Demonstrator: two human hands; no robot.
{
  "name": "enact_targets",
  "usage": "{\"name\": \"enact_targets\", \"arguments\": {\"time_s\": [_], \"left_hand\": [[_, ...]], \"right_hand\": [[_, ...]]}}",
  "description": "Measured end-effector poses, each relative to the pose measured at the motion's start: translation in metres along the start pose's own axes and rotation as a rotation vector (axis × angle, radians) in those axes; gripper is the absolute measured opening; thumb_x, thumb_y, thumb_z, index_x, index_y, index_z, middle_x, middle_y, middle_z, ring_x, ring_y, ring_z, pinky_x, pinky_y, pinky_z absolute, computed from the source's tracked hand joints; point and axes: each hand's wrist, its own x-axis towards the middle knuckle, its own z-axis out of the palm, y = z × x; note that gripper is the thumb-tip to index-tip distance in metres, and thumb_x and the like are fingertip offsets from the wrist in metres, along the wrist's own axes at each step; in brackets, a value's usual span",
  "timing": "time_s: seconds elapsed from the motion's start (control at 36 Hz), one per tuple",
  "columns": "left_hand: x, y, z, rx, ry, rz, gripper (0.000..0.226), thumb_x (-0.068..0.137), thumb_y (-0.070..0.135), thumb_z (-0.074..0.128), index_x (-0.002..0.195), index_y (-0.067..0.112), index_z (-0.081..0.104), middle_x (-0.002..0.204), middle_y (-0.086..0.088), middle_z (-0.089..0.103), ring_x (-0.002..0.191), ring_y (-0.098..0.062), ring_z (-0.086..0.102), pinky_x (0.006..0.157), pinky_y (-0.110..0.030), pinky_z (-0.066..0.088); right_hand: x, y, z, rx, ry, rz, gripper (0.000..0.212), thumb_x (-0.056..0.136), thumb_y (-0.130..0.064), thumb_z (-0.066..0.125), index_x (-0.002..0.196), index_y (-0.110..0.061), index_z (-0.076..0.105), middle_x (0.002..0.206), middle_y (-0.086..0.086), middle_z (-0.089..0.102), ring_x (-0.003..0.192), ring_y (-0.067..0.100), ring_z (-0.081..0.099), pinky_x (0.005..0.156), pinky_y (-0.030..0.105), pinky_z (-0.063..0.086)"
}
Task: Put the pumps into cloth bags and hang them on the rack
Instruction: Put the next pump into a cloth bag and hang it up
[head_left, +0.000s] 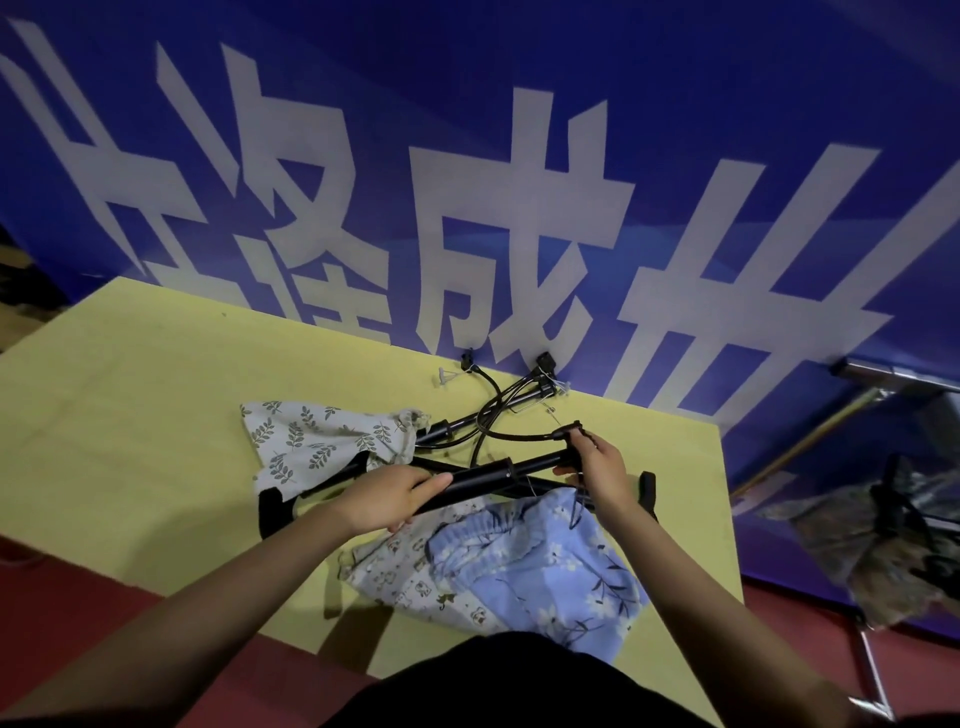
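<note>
Fingers (426, 480) of the left hand (384, 499) are curled round a black pump (493, 470), right hand (602, 470) pinching its far end, just above the yellow surface (156, 415). Big blue banner (675, 130) behind. Blue floral bag (545, 566) sits under the pump, leaf-print bag (317, 436) to the left, more pumps (498, 410) behind.

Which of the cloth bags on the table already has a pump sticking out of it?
The leaf-print bag, at the far left: a black pump pokes from its gathered mouth. The blue floral bag and animal-print bag lie flat.
</note>
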Motion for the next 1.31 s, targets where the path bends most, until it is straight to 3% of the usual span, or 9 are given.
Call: {"name": "enact_targets", "arguments": {"time_s": [0.42, 0.56, 0.72, 0.81, 0.86, 0.94, 1.06, 1.17, 1.31], "left_hand": [[0.021, 0.021, 0.007, 0.107, 0.057, 0.087, 0.059, 0.094, 0.066, 0.028, 0.078, 0.018, 0.057, 0.073, -0.006, 0.059, 0.064, -0.018, 0.057, 0.062, -0.033, 0.042], [0.026, 0.022, 0.005, 0.134, 0.063, 0.112, 0.072, 0.087, 0.075, 0.02, 0.081, 0.014, 0.058, 0.07, -0.004, 0.056, 0.065, -0.019, 0.055, 0.061, -0.035, 0.042], [0.024, 0.023, 0.0, 0.097, 0.064, 0.148, 0.048, 0.096, 0.061, 0.033, 0.08, 0.023, 0.057, 0.072, -0.002, 0.057, 0.065, -0.017, 0.053, 0.059, -0.033, 0.038], [0.021, 0.017, 0.0, 0.02, 0.126, 0.198, 0.033, 0.097, 0.05, 0.043, 0.097, 0.023, 0.062, 0.089, 0.004, 0.059, 0.082, -0.011, 0.056, 0.074, -0.033, 0.048], [0.019, 0.014, 0.002, -0.07, 0.295, 0.221, 0.02, 0.097, 0.035, 0.051, 0.105, 0.021, 0.063, 0.101, 0.008, 0.055, 0.097, -0.008, 0.052, 0.087, -0.029, 0.047], [0.006, 0.016, -0.001, -0.236, 0.507, 0.194, 0.015, 0.097, 0.019, 0.052, 0.102, 0.017, 0.066, 0.1, 0.007, 0.058, 0.091, -0.008, 0.054, 0.079, -0.021, 0.044], [-0.015, 0.013, 0.004, -0.485, 0.358, 0.123, 0.023, 0.096, 0.015, 0.054, 0.083, 0.03, 0.068, 0.085, 0.005, 0.069, 0.078, -0.019, 0.065, 0.076, -0.041, 0.055], [-0.025, 0.017, 0.006, -0.916, 0.109, 0.024, 0.023, 0.097, 0.036, 0.049, 0.11, 0.024, 0.064, 0.112, -0.004, 0.069, 0.102, -0.012, 0.067, 0.096, -0.031, 0.052], [-0.002, 0.019, -0.02, -1.729, 0.245, 0.027, 0.055, 0.098, 0.054, 0.037, 0.133, 0.013, 0.037, 0.128, -0.016, 0.058, 0.124, -0.026, 0.055, 0.11, -0.041, 0.039]], "right_hand": [[-0.025, 0.003, 0.005, -0.013, -0.203, 0.037, 0.029, 0.105, -0.029, 0.037, 0.127, -0.016, 0.052, 0.119, 0.008, 0.059, 0.108, 0.025, 0.059, 0.07, 0.025, 0.053], [-0.03, 0.001, 0.011, 0.028, -0.233, 0.083, 0.023, 0.103, -0.026, 0.044, 0.122, -0.014, 0.049, 0.118, 0.009, 0.059, 0.106, 0.024, 0.061, 0.069, 0.027, 0.056], [-0.029, -0.002, 0.012, 0.315, -0.353, 0.187, 0.025, 0.09, -0.017, 0.066, 0.106, 0.0, 0.056, 0.103, 0.025, 0.069, 0.095, 0.041, 0.068, 0.066, 0.028, 0.06], [-0.022, 0.002, 0.014, 0.382, -0.314, 0.225, 0.025, 0.088, -0.015, 0.068, 0.104, 0.002, 0.058, 0.104, 0.024, 0.064, 0.098, 0.038, 0.066, 0.061, 0.024, 0.059], [-0.018, 0.008, 0.015, 0.444, -0.27, 0.259, 0.023, 0.089, -0.013, 0.067, 0.102, 0.004, 0.058, 0.106, 0.025, 0.062, 0.098, 0.039, 0.065, 0.058, 0.023, 0.058], [-0.015, 0.014, 0.014, 0.564, -0.251, 0.302, 0.027, 0.09, -0.015, 0.064, 0.105, 0.006, 0.06, 0.108, 0.024, 0.066, 0.094, 0.038, 0.069, 0.059, 0.022, 0.058], [-0.015, 0.011, 0.012, 0.76, -0.248, 0.326, 0.019, 0.096, -0.017, 0.055, 0.1, 0.001, 0.059, 0.109, 0.02, 0.065, 0.086, 0.031, 0.073, 0.062, 0.02, 0.059], [-0.021, 0.002, 0.019, 0.823, -0.271, 0.299, 0.022, 0.098, -0.02, 0.053, 0.106, 0.0, 0.057, 0.113, 0.018, 0.066, 0.089, 0.026, 0.073, 0.06, 0.019, 0.058], [-0.039, -0.001, 0.031, 0.735, -0.36, 0.29, 0.019, 0.096, -0.018, 0.053, 0.097, -0.002, 0.064, 0.099, 0.011, 0.073, 0.093, 0.026, 0.07, 0.066, 0.022, 0.059]]}}
